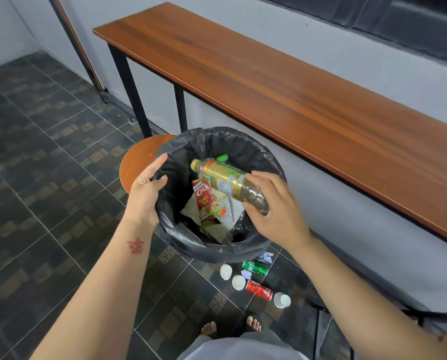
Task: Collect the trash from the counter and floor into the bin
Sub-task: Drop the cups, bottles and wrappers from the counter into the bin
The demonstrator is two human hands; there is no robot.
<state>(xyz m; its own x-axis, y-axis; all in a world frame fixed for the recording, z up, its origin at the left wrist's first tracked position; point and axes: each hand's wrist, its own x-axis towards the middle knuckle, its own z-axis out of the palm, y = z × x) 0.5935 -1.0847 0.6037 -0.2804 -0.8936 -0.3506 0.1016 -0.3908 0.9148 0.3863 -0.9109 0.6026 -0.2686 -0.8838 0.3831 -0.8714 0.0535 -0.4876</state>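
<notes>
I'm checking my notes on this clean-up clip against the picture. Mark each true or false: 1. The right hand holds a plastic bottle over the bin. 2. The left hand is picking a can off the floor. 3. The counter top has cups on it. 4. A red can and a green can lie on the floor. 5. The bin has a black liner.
1. True: the right hand grips the plastic bottle above the bin.
2. False: the left hand grips the bin's rim.
3. False: the counter shows none; the white cups are on the floor.
4. True: red can, green can.
5. True.
</notes>
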